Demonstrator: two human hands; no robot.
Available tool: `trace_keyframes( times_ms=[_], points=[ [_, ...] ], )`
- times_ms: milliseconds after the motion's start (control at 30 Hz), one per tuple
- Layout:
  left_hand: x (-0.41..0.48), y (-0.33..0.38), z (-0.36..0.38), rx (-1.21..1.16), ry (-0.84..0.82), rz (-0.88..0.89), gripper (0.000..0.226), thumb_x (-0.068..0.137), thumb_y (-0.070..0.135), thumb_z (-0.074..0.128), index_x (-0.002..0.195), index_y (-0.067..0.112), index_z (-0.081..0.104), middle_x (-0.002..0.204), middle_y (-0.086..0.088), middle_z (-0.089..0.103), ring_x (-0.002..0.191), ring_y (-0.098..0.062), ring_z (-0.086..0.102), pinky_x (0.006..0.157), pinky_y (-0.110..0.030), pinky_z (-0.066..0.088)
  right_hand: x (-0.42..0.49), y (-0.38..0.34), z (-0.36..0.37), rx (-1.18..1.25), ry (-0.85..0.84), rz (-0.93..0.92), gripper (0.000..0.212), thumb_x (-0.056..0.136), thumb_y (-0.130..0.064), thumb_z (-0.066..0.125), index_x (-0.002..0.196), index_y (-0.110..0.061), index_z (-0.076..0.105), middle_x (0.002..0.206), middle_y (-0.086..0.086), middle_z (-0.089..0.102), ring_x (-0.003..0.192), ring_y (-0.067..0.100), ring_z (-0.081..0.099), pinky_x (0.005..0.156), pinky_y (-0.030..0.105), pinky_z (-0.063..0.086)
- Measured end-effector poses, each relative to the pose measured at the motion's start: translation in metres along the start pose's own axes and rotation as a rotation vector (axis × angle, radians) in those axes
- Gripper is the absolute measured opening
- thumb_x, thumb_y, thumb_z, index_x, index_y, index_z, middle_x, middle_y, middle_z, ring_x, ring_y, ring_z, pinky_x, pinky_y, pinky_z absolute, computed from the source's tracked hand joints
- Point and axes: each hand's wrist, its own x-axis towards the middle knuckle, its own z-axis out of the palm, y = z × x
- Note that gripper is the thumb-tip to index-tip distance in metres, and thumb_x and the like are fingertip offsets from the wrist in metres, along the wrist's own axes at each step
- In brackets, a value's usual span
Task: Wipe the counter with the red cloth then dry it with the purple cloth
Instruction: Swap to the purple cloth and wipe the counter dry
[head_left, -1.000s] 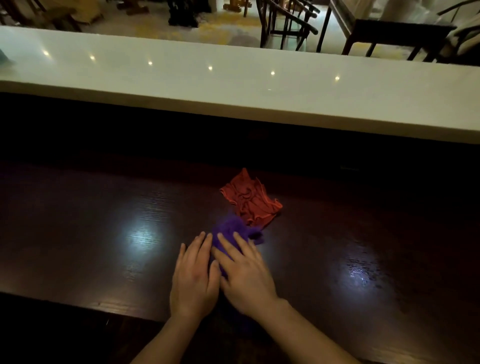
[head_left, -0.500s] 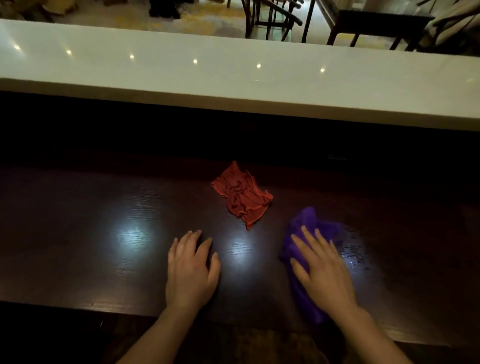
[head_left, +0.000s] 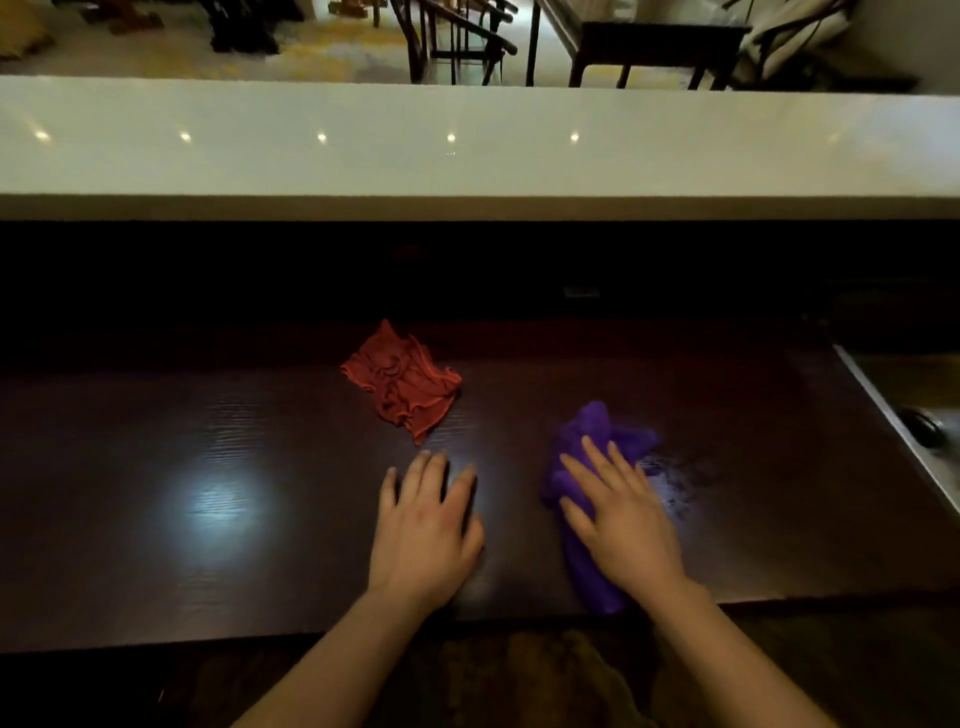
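Observation:
The red cloth (head_left: 402, 387) lies crumpled and untouched on the dark wooden counter (head_left: 208, 457), toward its back. My right hand (head_left: 621, 514) presses flat on the purple cloth (head_left: 592, 431), which stretches under the palm down to the counter's front edge. Wet streaks glisten on the wood just right of that cloth. My left hand (head_left: 426, 525) rests flat on the bare wood, fingers apart, a little below the red cloth and not touching it.
A raised white ledge (head_left: 467, 156) runs along the back above a dark gap. A metal sink edge (head_left: 893, 415) borders the counter at the right. Chairs and a table stand in the room beyond. The counter's front edge lies just below my wrists.
My right hand slid the purple cloth from beside my left hand out to the right. The left hand stayed flat in place. The red cloth has not moved.

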Motion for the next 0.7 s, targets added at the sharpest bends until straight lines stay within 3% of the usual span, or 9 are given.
trace_keyframes(
  times_ms=[67, 133, 200, 267, 400, 533, 600, 700],
  points=[
    [0.010, 0.023, 0.008, -0.022, -0.044, -0.042, 0.054, 0.088, 0.045, 0.044, 0.137, 0.027, 0.054, 0.149, -0.011, 0.047, 0.142, -0.030, 0.036, 0.115, -0.062, 0.021, 0.009, -0.026, 0.002, 0.021, 0.006, 0.081, 0.057, 0.092, -0.048, 0.047, 0.146, -0.036, 0.037, 0.161, -0.004, 0.021, 0.150, 0.027, 0.015, 0.121, 0.044, 0.013],
    [0.014, 0.034, 0.016, -0.017, -0.052, -0.089, 0.053, 0.090, 0.046, 0.040, 0.139, 0.029, 0.052, 0.152, -0.009, 0.045, 0.145, -0.028, 0.032, 0.115, -0.065, 0.015, -0.011, -0.037, 0.009, 0.010, 0.000, -0.038, 0.057, 0.088, -0.048, 0.046, 0.143, -0.036, 0.042, 0.158, -0.004, 0.031, 0.147, 0.027, 0.024, 0.119, 0.045, 0.021],
    [0.014, 0.033, 0.022, -0.006, -0.031, -0.085, 0.052, 0.090, 0.045, 0.038, 0.137, 0.029, 0.054, 0.150, -0.009, 0.047, 0.144, -0.029, 0.034, 0.113, -0.068, 0.019, -0.038, -0.020, 0.011, 0.006, 0.004, -0.174, 0.057, 0.085, -0.050, 0.048, 0.140, -0.036, 0.045, 0.154, -0.007, 0.038, 0.144, 0.022, 0.032, 0.116, 0.043, 0.029],
    [0.015, 0.031, 0.026, -0.005, -0.007, -0.076, 0.051, 0.089, 0.044, 0.042, 0.135, 0.028, 0.055, 0.148, -0.011, 0.048, 0.142, -0.030, 0.037, 0.111, -0.069, 0.022, -0.044, 0.012, 0.008, 0.005, 0.004, -0.188, 0.056, 0.085, -0.050, 0.049, 0.139, -0.036, 0.045, 0.154, -0.009, 0.038, 0.144, 0.018, 0.032, 0.115, 0.041, 0.031],
    [0.016, 0.038, 0.028, 0.036, -0.026, -0.076, 0.055, 0.086, 0.045, 0.048, 0.137, 0.025, 0.054, 0.148, -0.014, 0.047, 0.142, -0.033, 0.035, 0.110, -0.071, 0.021, 0.008, 0.031, -0.003, -0.027, -0.001, 0.033, 0.057, 0.091, -0.052, 0.043, 0.145, -0.036, 0.038, 0.160, -0.005, 0.026, 0.148, 0.025, 0.020, 0.119, 0.043, 0.020],
    [0.016, 0.039, 0.028, 0.053, -0.004, -0.064, 0.055, 0.085, 0.043, 0.047, 0.136, 0.025, 0.055, 0.147, -0.014, 0.049, 0.141, -0.033, 0.037, 0.109, -0.071, 0.023, 0.085, -0.016, -0.004, -0.008, -0.019, 0.066, 0.061, 0.092, -0.061, 0.037, 0.149, -0.041, 0.027, 0.163, -0.004, 0.013, 0.150, 0.032, 0.005, 0.121, 0.048, 0.006],
    [0.017, 0.036, 0.029, 0.040, 0.001, -0.082, 0.054, 0.086, 0.041, 0.045, 0.137, 0.027, 0.054, 0.148, -0.012, 0.048, 0.142, -0.031, 0.036, 0.111, -0.070, 0.023, 0.093, -0.028, -0.007, -0.013, -0.044, 0.009, 0.060, 0.092, -0.059, 0.037, 0.148, -0.040, 0.028, 0.164, -0.003, 0.013, 0.150, 0.032, 0.003, 0.121, 0.049, 0.005],
    [0.013, 0.034, 0.029, 0.014, 0.003, -0.081, 0.053, 0.086, 0.038, 0.042, 0.136, 0.026, 0.055, 0.149, -0.010, 0.048, 0.143, -0.031, 0.035, 0.111, -0.068, 0.023, 0.032, -0.019, 0.001, -0.020, -0.012, -0.175, 0.057, 0.089, -0.051, 0.043, 0.144, -0.036, 0.039, 0.160, -0.003, 0.026, 0.149, 0.029, 0.017, 0.120, 0.048, 0.018]
  ],
)
